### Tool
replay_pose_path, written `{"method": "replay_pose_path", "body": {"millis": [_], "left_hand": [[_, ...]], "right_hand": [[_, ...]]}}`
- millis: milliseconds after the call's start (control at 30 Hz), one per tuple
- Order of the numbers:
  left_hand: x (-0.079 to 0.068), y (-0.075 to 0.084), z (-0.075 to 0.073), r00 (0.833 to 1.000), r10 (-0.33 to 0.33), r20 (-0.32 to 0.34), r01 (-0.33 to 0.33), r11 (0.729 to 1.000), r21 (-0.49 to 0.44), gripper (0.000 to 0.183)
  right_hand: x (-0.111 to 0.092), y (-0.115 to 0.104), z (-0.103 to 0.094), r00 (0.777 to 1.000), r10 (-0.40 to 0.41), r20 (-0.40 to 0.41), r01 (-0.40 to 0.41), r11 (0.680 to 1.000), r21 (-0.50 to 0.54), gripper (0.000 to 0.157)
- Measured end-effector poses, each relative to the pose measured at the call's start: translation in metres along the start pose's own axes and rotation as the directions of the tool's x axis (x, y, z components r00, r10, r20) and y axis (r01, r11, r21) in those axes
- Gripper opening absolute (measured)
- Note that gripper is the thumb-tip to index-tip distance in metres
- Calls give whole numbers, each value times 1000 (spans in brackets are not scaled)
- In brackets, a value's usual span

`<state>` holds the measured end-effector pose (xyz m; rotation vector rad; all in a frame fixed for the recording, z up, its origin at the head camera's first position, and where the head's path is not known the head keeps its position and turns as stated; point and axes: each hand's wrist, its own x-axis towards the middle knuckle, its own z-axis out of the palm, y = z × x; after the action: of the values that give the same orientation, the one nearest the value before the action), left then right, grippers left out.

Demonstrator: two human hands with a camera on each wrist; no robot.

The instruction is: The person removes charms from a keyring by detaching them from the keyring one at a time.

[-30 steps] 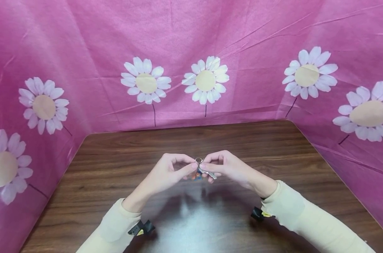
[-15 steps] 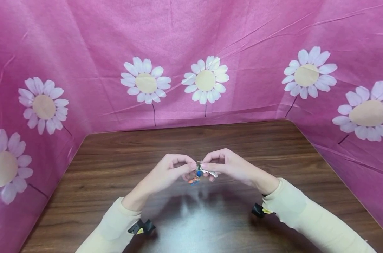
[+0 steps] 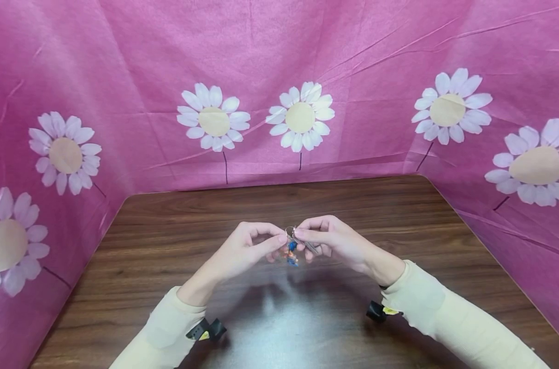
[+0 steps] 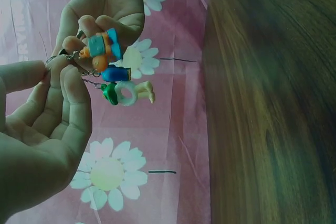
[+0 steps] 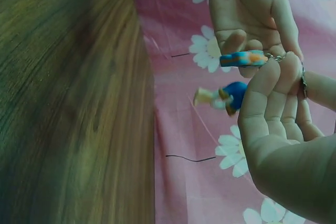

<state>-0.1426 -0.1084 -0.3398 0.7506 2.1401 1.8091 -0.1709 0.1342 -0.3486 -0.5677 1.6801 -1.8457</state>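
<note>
Above the table, my left hand (image 3: 247,248) pinches a metal key ring (image 3: 290,228) between thumb and forefinger. My right hand (image 3: 340,245) pinches a silver key (image 3: 312,247) at the ring's right side, the key slanting down to the right. Small figure charms (image 3: 292,254) dangle on short chains below the ring. In the left wrist view they are an orange and teal figure (image 4: 98,46), a dark blue one (image 4: 116,73) and a green-topped one with a white ring (image 4: 126,93). The right wrist view shows the key's edge (image 5: 304,81) at the fingertips.
A dark wood-grain table (image 3: 205,210) lies under both hands. Pink cloth (image 3: 367,46) printed with white daisies stands round its back and sides. Black straps with small devices (image 3: 206,330) sit at both cuffs.
The key has turned from flat-facing to nearly edge-on in my right fingers. The charms swung out to the left, then back under the ring. Both hands stay almost in place.
</note>
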Motion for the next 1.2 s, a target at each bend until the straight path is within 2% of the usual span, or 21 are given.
{"method": "replay_pose_path", "body": {"millis": [233,367,433,567,733,867,1033,1200], "left_hand": [[1,-1,2,999,1,-50,0,1000,29,22],[1,0,2,998,-5,-55,8,998,60,21],[0,1,2,999,-10,-37,12,998,62,21],[-1,3,1,999,17,42,-20,998,65,21],[-2,2,-1,986,62,152,-74,995,69,20],[-1,2,-2,980,71,186,-90,991,96,19],[0,3,-1,987,74,146,-91,989,115,18],[-1,4,0,997,48,57,-53,994,95,19]], "right_hand": [[-1,2,7,999,21,-30,-22,999,-23,17],[-2,0,6,999,39,-21,-41,993,-111,21],[-3,-1,4,999,38,-2,-38,983,-178,22],[-5,-6,0,999,2,35,8,959,-282,20],[-5,-10,0,995,-64,72,82,953,-290,19],[-6,-13,-1,992,-78,100,106,939,-326,19],[-8,-17,-2,990,-71,120,112,915,-388,11],[-7,-14,0,997,-79,22,82,936,-342,15]]}}
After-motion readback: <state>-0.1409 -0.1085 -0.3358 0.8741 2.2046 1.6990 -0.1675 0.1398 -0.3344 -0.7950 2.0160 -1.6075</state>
